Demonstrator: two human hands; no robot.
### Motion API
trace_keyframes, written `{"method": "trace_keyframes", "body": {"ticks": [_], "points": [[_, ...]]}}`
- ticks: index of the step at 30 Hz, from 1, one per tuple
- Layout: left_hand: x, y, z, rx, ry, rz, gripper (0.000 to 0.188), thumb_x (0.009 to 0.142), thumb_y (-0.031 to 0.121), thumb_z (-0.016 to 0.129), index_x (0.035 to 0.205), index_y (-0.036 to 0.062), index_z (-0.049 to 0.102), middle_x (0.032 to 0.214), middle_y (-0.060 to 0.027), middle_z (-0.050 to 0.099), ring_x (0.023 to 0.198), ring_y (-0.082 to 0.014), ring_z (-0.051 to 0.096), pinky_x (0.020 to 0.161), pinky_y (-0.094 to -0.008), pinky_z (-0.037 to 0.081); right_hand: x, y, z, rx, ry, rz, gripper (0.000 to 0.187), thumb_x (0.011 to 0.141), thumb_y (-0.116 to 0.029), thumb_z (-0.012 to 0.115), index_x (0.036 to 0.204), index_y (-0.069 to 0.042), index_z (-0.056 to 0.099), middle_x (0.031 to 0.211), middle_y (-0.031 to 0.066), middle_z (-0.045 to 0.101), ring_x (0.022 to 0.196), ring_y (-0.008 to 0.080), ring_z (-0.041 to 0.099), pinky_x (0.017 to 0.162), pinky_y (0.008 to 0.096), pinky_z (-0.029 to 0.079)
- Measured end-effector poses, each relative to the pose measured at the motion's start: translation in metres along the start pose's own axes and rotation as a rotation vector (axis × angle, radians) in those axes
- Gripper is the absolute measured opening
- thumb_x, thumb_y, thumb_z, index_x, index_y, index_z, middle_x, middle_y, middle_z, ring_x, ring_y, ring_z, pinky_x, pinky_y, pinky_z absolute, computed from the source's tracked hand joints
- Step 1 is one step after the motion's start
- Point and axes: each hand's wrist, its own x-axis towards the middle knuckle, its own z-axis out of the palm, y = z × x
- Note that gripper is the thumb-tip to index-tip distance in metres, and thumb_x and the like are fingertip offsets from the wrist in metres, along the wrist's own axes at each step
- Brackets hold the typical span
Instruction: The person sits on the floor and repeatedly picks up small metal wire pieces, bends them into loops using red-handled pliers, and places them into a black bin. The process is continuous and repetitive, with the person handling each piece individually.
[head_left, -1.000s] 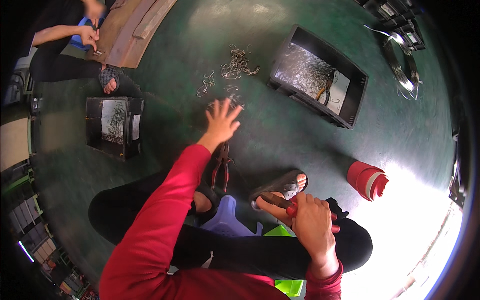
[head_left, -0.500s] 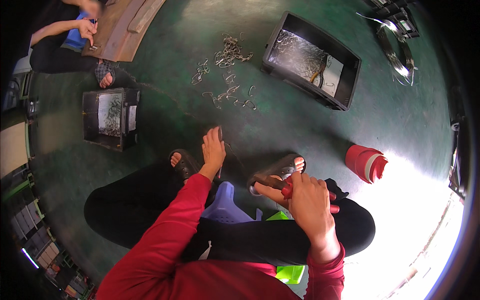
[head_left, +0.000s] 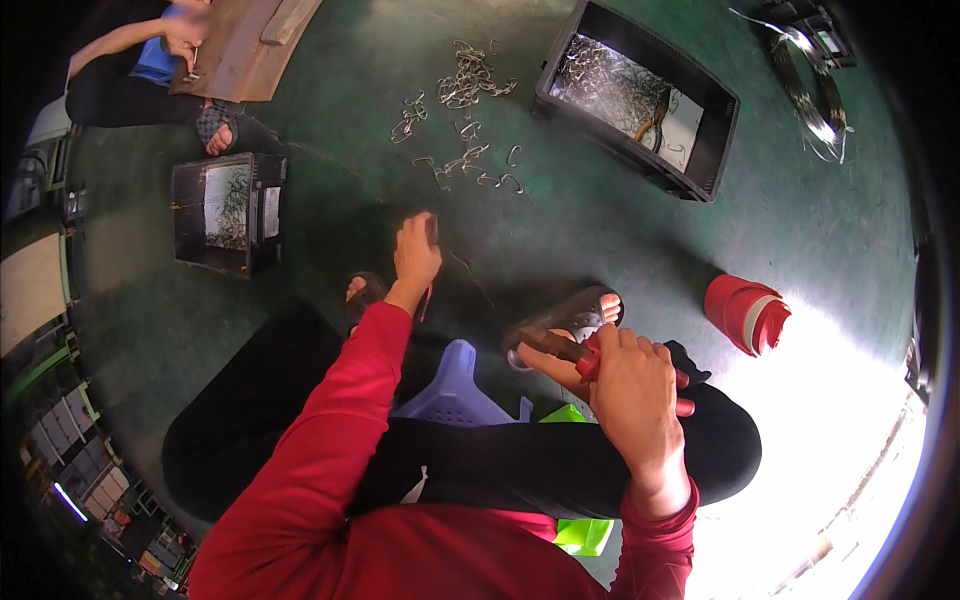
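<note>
My right hand (head_left: 637,398) is wrapped round the red handles of a pair of pliers (head_left: 553,345). Their dark jaws point left, above my right foot. My left hand (head_left: 417,252) is stretched forward over the floor, closed round a dark tool (head_left: 432,231) that is mostly hidden; a thin red part shows below the palm, and its kind is unclear. Ahead of that hand, bent wire hooks (head_left: 466,162) lie scattered on the green floor, with a denser heap of hooks (head_left: 468,82) farther off.
A black crate (head_left: 708,150) at the far right holds many small metal pieces and pliers. A smaller black crate (head_left: 268,215) stands left. A red cylinder (head_left: 740,310) lies right, a wire coil (head_left: 822,105) beyond. A co-worker's hand (head_left: 183,38) is at a wooden board (head_left: 235,55).
My left hand has reached farther forward and slightly left, toward the hooks. My right hand still grips the pliers, a little farther right in view. The whole scene has shifted slightly.
</note>
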Motion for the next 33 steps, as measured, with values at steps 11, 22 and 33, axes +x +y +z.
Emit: {"method": "trace_keyframes", "body": {"ticks": [11,22,33], "points": [[0.138,-0.009,-0.032,0.022,0.26,0.255,0.01,0.085,0.014,0.066,0.094,0.012,0.063,0.094,-0.0083,0.062,0.092,-0.0313,0.06,0.077,-0.0449,0.049,0.006,0.002,0.0,0.061,-0.024,0.062,0.03,0.071,-0.01,0.071,0.095,-0.003,0.055,0.086,0.0141,0.061,0.085,0.0322,0.062,0.08,0.0431,0.046],[0.149,0.007,-0.045,0.056,0.089,0.39,0.011,0.085,0.011,0.066,0.088,0.008,0.057,0.09,-0.0106,0.062,0.091,-0.0341,0.06,0.076,-0.0464,0.05,0.011,-0.004,-0.002,0.002,-0.041,0.027,0.035,0.07,-0.012,0.074,0.098,-0.003,0.055,0.088,0.0124,0.059,0.085,0.0308,0.061,0.079,0.0421,0.046],[0.066,0.181,-0.18,-0.87,-0.097,0.213,0.018,0.092,0.011,0.066,0.108,0.003,0.07,0.091,-0.0011,0.069,0.075,-0.0076,0.06,0.063,-0.0224,0.049,-0.008,-0.005,-0.046,0.472,0.106,0.077,0.035,0.08,-0.014,0.071,0.11,-0.002,0.057,0.084,0.0177,0.067,0.081,0.0397,0.064,0.072,0.0434,0.05]]}}
